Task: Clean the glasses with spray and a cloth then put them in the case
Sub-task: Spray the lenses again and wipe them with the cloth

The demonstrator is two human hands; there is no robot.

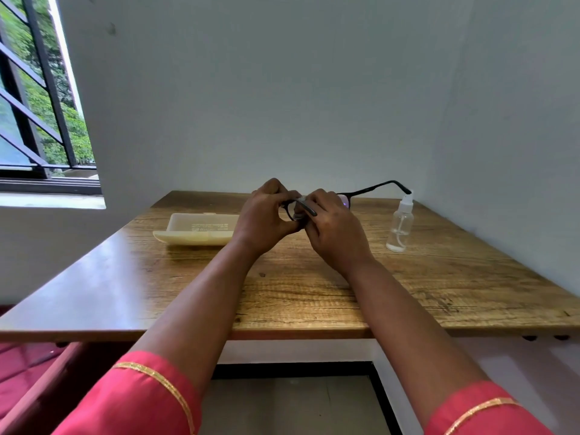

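Left hand (266,215) fingers (284,196) pinch left rim of black-framed glasses (361,192). Right hand (332,227) fingers (317,199) press small pale cloth (302,200) onto same lens. Glasses held above worktop centre, long axis left-right; one temple arm unfolded, pointing right and away toward wall. One pair of glasses, one cloth, one clear plastic spray bottle (400,226) upright at right, one cream hard case (197,232) lying open at left. Wood-grain worktop (314,290) in pale-walled corner; barred window (34,98) at left.
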